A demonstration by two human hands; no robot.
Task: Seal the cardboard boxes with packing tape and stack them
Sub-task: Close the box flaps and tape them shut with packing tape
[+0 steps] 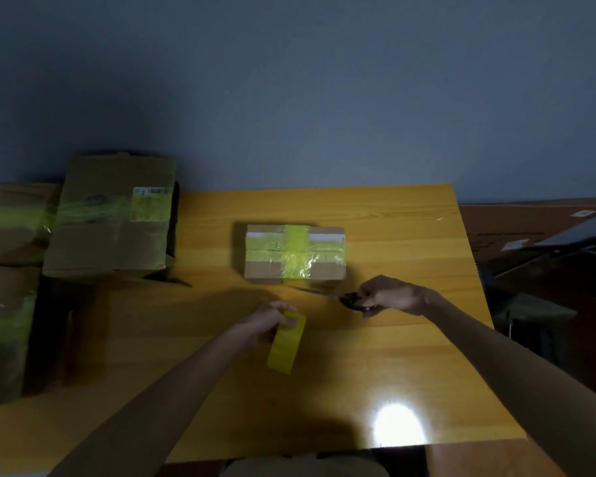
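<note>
The left forearm (172, 401) and right forearm (489, 359) are bare along their whole visible length, as are the left hand (265, 321) and right hand (389, 294). At the bottom edge shows a pale grey-beige garment (303, 468), too dim to identify.

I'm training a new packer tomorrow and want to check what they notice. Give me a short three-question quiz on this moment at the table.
1. True or false: the right hand holds the scissors.
2. What does the left hand hold? A) yellow tape B) a marker C) a knife
3. Fill in: the small box is taped across its top in the shape of a ____.
Key: 1 true; 2 A; 3 cross.
</note>
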